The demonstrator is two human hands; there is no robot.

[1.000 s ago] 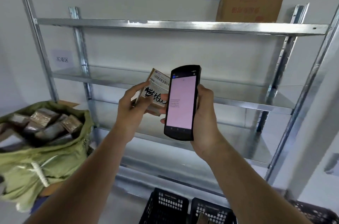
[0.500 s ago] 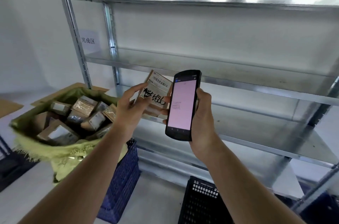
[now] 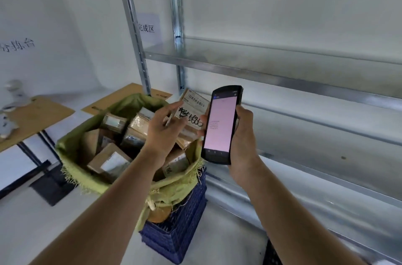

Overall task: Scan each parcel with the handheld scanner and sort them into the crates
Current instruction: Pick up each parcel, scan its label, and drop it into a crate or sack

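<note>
Here, near the middle of the frame, the left hand (image 3: 162,127) holds a small brown cardboard parcel (image 3: 191,115) with a white barcode label and black handwritten marks on its face, fingers curled round its lower left edge and the thumb laid across the front. Just to the right, the right hand (image 3: 242,140) grips a black handheld scanner with a pale pink screen (image 3: 223,124), held upright with the screen facing the camera; its fingers wrap the scanner's right side, and fingertips show at its left edge, touching the parcel. The parcel sits just beside the scanner's upper left, tilted, partly behind it.

Below and left of the hands, a green woven sack (image 3: 91,175) stands open, filled with more taped brown parcels (image 3: 113,160). The sack rests on a dark blue plastic crate (image 3: 180,227). At the bottom edge, right of centre, a corner of a black plastic crate (image 3: 270,254) shows.

A grey metal shelving rack (image 3: 272,79) fills the right and upper part of the frame, with a white paper sign printed in black characters (image 3: 148,27) on the wall by its left upright. At the left, flat brown cardboard sheets (image 3: 34,117) lie on a white tabletop (image 3: 13,156), with a blurred white object (image 3: 13,99) at the far left edge.
</note>
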